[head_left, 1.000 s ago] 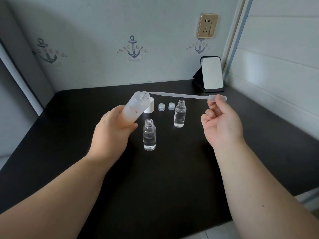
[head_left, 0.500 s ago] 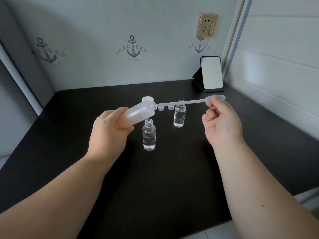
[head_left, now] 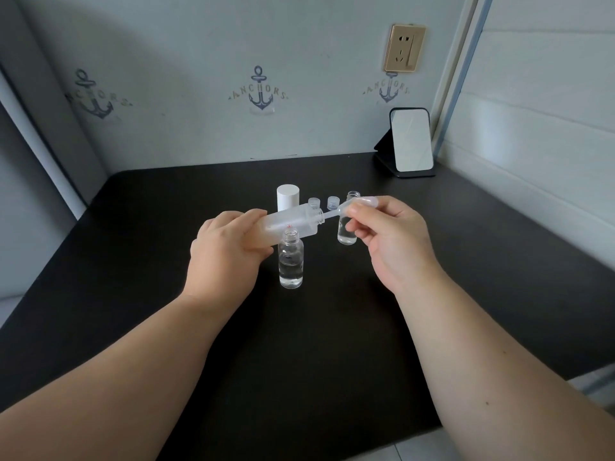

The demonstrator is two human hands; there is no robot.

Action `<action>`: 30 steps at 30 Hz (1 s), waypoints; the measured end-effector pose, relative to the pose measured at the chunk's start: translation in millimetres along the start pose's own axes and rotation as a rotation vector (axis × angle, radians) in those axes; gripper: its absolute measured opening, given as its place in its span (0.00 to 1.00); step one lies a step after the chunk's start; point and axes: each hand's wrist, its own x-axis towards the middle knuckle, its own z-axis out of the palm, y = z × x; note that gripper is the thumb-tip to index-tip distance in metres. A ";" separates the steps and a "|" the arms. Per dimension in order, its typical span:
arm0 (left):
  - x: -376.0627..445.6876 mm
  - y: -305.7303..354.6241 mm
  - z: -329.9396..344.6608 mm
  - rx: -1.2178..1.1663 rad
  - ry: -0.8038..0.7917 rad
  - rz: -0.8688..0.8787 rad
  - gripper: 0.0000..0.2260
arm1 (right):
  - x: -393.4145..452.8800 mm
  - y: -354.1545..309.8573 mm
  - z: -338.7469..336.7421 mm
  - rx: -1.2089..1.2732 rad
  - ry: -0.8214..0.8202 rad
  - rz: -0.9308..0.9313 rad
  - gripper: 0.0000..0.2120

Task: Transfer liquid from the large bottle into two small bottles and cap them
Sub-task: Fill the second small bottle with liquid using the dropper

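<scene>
Big bottle (head_left: 289, 224) is frosted, uncapped, tipped nearly flat w/ its mouth pointing right, held above the tabletop (head_left: 166, 261). Left hand (head_left: 226, 251) grips its lower half, fingers wrapped round the body. A clear pipette (head_left: 336, 212) goes into the bottle mouth; most of the stem is inside, only a short bit shows betw. mouth and right hand (head_left: 389, 241). Right hand's thumb and forefinger pinch the pipette bulb just right of the bottle mouth; other fingers loosely curled.

Near vial (head_left: 290, 259) stands upright, open, directly below and in front of the big bottle, approx. half full of clear liquid. Its neck overlaps the bottle's body in view; can't tell if they touch. Far vial (head_left: 347, 227) stands upright, open, just right of the bottle mouth, partly hidden behind the right hand, some clear liquid at the bottom.

Behind the big bottle: white cap (head_left: 288, 196) upright on the tabletop, and right of it two small clear caps (head_left: 313, 202) (head_left: 332, 201) side by side.

Well behind and to the right of the bottle, a small mirror (head_left: 412, 143) on a dark stand at the tabletop's back corner. Wall socket (head_left: 404, 48) above it; anchor decals (head_left: 259, 93) on the wall.
</scene>
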 end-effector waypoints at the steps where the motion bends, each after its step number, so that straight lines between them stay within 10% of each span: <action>1: -0.2 0.7 0.1 0.003 -0.002 -0.003 0.20 | -0.4 1.0 1.0 -0.015 -0.011 0.004 0.01; 30: -0.9 -2.3 0.4 -0.001 0.005 -0.034 0.23 | 1.6 -2.4 -6.8 0.054 -0.044 0.070 0.05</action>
